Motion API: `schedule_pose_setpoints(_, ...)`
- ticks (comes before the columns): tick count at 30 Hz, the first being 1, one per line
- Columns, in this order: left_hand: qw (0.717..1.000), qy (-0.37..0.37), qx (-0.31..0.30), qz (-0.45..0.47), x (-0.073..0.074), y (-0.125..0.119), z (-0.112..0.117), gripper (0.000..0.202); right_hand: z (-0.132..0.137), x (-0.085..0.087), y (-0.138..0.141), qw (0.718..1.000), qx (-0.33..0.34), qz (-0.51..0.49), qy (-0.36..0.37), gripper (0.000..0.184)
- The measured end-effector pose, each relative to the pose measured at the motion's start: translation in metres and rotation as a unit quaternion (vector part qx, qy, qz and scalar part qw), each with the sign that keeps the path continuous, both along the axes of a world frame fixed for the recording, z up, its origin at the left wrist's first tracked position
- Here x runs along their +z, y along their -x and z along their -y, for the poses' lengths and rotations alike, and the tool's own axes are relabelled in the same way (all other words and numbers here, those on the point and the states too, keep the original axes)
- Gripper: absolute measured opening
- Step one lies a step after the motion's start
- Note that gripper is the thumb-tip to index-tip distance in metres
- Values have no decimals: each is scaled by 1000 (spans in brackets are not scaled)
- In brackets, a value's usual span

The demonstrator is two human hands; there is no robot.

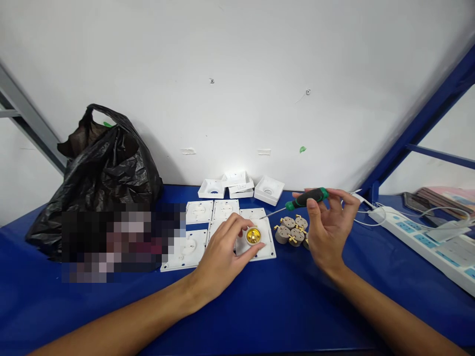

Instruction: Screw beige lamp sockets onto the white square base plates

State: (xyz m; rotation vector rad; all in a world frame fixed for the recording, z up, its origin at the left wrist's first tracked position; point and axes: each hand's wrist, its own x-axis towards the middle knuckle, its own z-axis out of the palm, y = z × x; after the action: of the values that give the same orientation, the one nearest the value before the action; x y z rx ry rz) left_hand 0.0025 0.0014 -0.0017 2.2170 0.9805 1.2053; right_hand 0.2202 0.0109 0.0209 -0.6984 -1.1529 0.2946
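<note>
My left hand [222, 254] pinches a small round lamp socket with a brass inside [253, 236], holding it on a white square plate [266, 247]. My right hand [328, 225] grips a screwdriver with a black and green handle [306, 198]; its thin shaft points left toward the socket, the tip a little short of it. Between the two hands lies a cluster of several grey round inserts with brass tabs [293, 231]. More white plates [213, 211] lie flat behind and left of the socket.
A black plastic bag [102, 170] bulges at the left of the blue table [260, 306]. White square housings [241, 185] stand by the wall. A white power strip with cables [426, 242] lies at the right, near a blue frame post [415, 128].
</note>
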Motion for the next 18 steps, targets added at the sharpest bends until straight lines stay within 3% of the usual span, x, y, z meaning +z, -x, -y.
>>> schedule_pose_setpoints(4,994,47,72,61,0,0,-9,13,-3,-5,-1,998,3,32,46,31)
schedule_pose_setpoints(7,986,71,117,98,-1,0,-15,14,-5,-9,-2,998,-9,58,34,30)
schedule_pose_setpoints(11,977,45,163,129,3,2,-18,17,-8,-12,-7,998,-25,60,15,28)
schedule_pose_setpoints(16,979,12,170,109,9,5,-21,17,-10,-17,-13,973,18,187,132,27)
schedule_pose_setpoints(18,982,4,166,91,9,8,-24,17,-10,-16,-15,966,22,213,147,33)
